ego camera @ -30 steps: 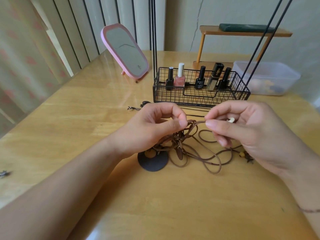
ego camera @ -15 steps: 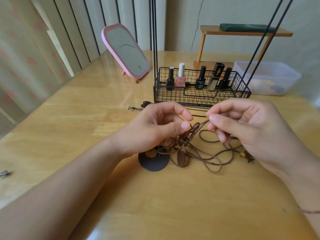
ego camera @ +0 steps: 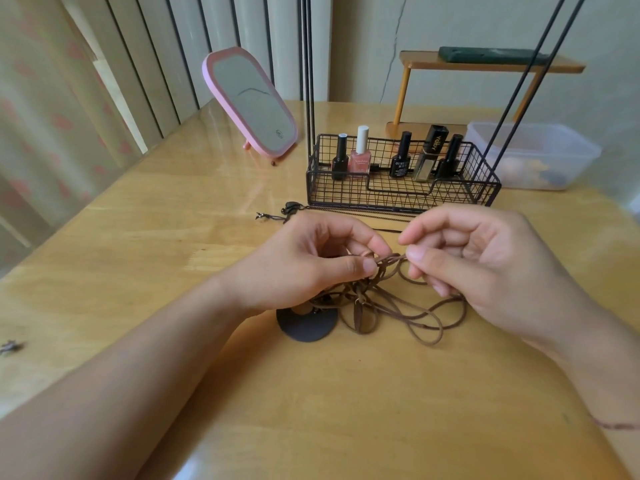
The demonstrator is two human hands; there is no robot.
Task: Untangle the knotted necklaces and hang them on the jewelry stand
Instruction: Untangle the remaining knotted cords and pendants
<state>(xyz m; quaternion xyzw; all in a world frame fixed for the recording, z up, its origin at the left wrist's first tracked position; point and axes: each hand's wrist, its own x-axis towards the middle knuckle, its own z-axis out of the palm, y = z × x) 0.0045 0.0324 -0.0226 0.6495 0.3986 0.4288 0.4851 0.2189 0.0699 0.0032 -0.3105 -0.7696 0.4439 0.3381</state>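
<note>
Head view: pinching knotted brown necklaces (ego camera: 388, 299) between left hand (ego camera: 311, 268) and right hand (ego camera: 485, 268), both grips tight, apparently teasing loops apart above worktop (ego camera: 173, 244).

A: What stands around the wire basket (ego camera: 401, 188)?

B: Bare bench (ego camera: 145, 258) runs left of the basket as far as the pink mirror (ego camera: 251, 102), which leans behind it on that side. A clear plastic box (ego camera: 530, 154) sits just right of the basket, and a small wooden shelf (ego camera: 485, 64) rises behind it.

A: And straight in front?

B: A thin dark chain (ego camera: 346, 212) lies just before the basket. Nearer the person, the left hand (ego camera: 311, 268) and right hand (ego camera: 485, 265) pinch the tangled brown cords (ego camera: 398, 306), filling that gap.

A: Above it?

B: Black rods (ego camera: 308, 64) climb from the basket's left end, and more slant up from its right end. The span between them is open.
</note>
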